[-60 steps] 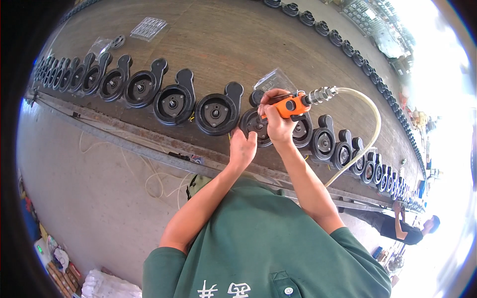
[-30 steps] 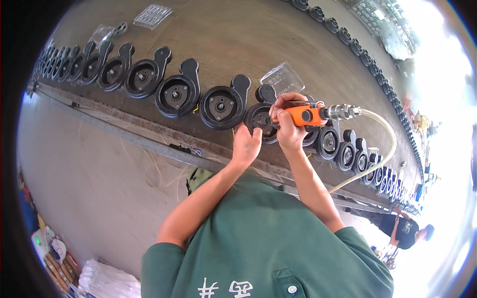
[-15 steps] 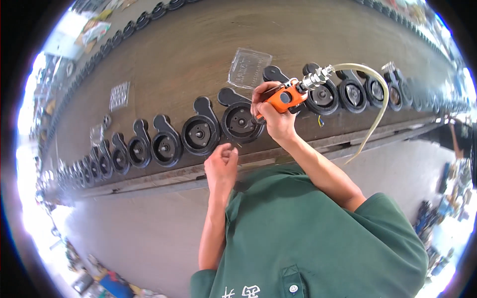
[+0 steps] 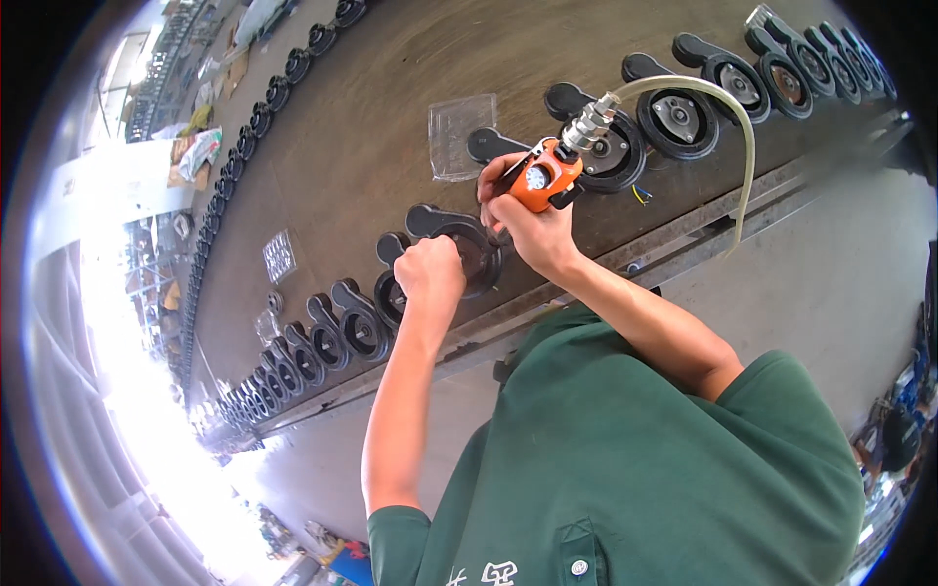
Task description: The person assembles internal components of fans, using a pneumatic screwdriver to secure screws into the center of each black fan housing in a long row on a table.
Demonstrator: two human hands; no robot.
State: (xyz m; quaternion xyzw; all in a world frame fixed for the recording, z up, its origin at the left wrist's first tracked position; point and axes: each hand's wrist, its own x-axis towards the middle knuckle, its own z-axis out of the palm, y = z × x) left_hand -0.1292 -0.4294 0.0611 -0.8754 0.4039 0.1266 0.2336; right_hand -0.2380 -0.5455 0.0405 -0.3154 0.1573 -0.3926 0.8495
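Note:
My right hand (image 4: pixel 535 232) is wrapped around an orange pneumatic screwdriver (image 4: pixel 547 183), which tilts over a black round wheel-like housing (image 4: pixel 481 262) with a rounded arm. A metal coupling (image 4: pixel 591 122) joins the tool to a pale air hose (image 4: pixel 747 156). The tool's tip is hidden behind my fingers. My left hand (image 4: pixel 430 271) is closed in a fist over the left side of the same housing; its fingertips are out of sight, so I cannot make out what they hold. Another black housing (image 4: pixel 390 298) is partly covered by that hand.
More black housings stand in a row along the bench's near edge, left and right; one to the right (image 4: pixel 679 115) shows a metal plate. Clear plastic trays (image 4: pixel 461 139) lie behind. Short coloured wires (image 4: pixel 641 195) stick out nearby. Another row (image 4: pixel 262 119) lines the far edge.
My left hand has risen from the bench edge onto the housing and closed. The right hand still grips the screwdriver by the same housing. The whole view has turned and shifted.

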